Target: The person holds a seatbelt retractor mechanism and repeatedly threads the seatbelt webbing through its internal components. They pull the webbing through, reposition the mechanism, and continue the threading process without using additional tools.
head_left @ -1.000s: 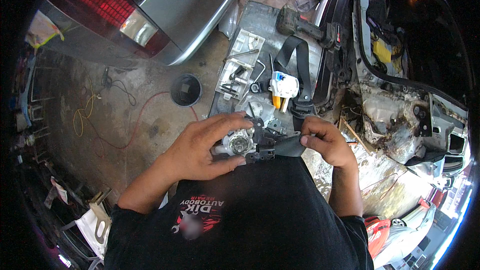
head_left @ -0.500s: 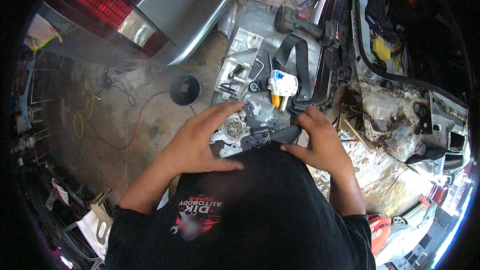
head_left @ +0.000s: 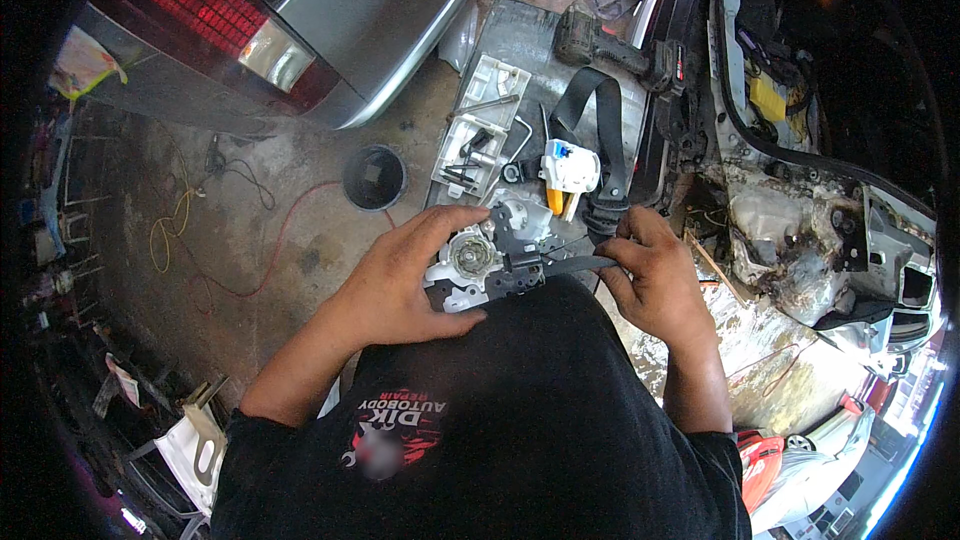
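My left hand (head_left: 395, 290) grips a seat belt retractor (head_left: 475, 262), a metal bracket with a round light-coloured spool housing, held against my black shirt. My right hand (head_left: 655, 285) is closed on the black webbing strap (head_left: 570, 264) that runs rightward out of it. Just beyond them lie a coiled length of belt (head_left: 608, 120) with a buckle, a white plastic part (head_left: 570, 168) with a yellow tab, clear plastic pieces (head_left: 520, 215), and white trays (head_left: 470, 148) holding small parts and tools, all on a grey board (head_left: 530, 40).
A grey car rear (head_left: 370, 10) is at upper left, an opened car body (head_left: 790, 220) at right. A cordless power tool (head_left: 625, 60) rests on the board's far end. A black bucket (head_left: 373, 176) and cables (head_left: 265, 270) are on the floor at left.
The retractor has risen slightly. My right hand first loosened and shifted, then pinched the strap again, which now lies narrower and more edge-on. My left thumb has moved off the mechanism's face.
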A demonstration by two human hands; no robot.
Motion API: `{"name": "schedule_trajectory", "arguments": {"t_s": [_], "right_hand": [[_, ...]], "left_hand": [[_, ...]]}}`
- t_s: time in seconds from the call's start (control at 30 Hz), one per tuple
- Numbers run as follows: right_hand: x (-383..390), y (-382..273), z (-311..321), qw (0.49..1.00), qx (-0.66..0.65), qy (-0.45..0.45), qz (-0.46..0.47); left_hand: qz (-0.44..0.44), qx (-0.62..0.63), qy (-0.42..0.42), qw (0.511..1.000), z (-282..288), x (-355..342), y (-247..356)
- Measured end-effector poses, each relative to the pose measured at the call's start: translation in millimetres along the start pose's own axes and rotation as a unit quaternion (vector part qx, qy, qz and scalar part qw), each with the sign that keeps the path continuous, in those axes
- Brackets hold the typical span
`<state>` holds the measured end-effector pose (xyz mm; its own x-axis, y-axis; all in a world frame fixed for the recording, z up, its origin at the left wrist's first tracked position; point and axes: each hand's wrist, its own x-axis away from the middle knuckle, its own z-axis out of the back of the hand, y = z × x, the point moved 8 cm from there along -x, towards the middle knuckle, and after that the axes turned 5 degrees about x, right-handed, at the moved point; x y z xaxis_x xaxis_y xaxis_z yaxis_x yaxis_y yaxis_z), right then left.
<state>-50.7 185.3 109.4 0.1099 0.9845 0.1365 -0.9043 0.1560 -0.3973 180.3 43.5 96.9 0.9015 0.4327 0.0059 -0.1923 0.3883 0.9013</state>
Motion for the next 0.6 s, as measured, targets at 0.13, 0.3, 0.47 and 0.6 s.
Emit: {"name": "schedule_trajectory", "arguments": {"t_s": [0.13,0.3,0.47,0.6], "right_hand": [[-1.1,-1.6,3.0,1.0,-0.017,0.007,-0.003],[-2.4,-12.0,0.4,1.0,-0.006,0.0,0.025],[-1.3,-4.4,1.7,1.0,-0.013,0.009,0.024],[0.9,18.7,13.1,0.999,-0.008,0.05,0.003]], "left_hand": [[-0.006,-0.005,0.002,1.0,-0.1,-1.2,2.1],[-0.008,-0.001,0.001,1.0,1.5,-2.9,2.4],[-0.01,-0.004,0.006,1.0,0.7,-3.1,4.0],[-0.009,-0.011,0.007,1.0,1.9,-3.7,4.9]]}}
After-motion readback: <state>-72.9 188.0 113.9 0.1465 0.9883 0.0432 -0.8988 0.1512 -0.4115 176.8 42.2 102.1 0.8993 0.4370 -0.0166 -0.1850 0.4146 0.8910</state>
